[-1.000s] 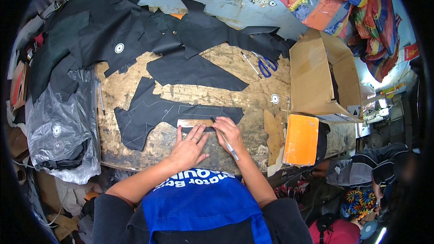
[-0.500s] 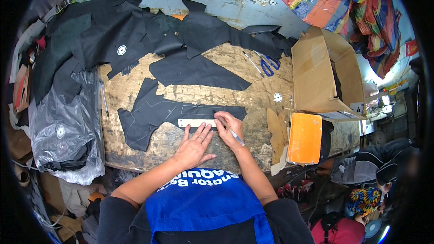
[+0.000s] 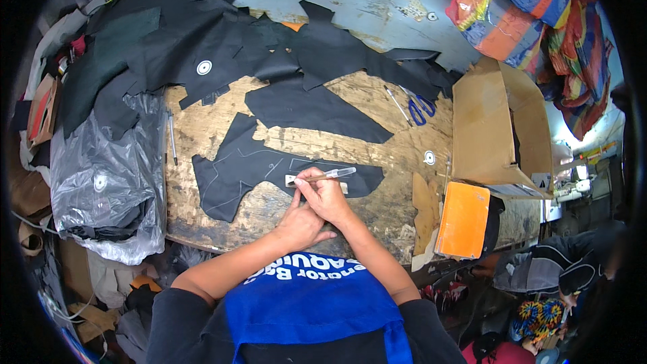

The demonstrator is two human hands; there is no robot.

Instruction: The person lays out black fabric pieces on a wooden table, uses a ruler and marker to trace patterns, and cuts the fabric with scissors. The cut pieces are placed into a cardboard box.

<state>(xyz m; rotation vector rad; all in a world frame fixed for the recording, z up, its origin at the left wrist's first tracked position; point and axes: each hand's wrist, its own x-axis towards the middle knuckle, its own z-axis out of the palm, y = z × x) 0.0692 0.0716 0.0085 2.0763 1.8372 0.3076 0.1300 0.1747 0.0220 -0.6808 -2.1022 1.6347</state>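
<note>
A black leather piece (image 3: 226,182) with pale drawn outlines lies on the worn wooden table (image 3: 222,141). On its right half rests a pale narrow strip template (image 3: 344,189), mostly covered by my hands. My right hand (image 3: 323,195) pinches a pen (image 3: 337,173), its lower end close to the template's left end and its clear back end pointing right. Partly beneath the right hand lies my left hand (image 3: 301,224), fingers stretched toward the template and thumb out to the right. The left fingertips are partly hidden.
More black leather (image 3: 269,104) covers the table's far side. Blue-handled scissors (image 3: 421,110) and a pen (image 3: 397,106) lie far right; another pen (image 3: 172,138) lies left. At right stand a cardboard box (image 3: 482,121) and an orange pad (image 3: 464,219). A plastic bag (image 3: 101,182) sits left.
My right hand has moved left with the pen, from the template's right end to its left end, and now overlaps my left hand. The pen now points right. The whole view has shifted slightly.
</note>
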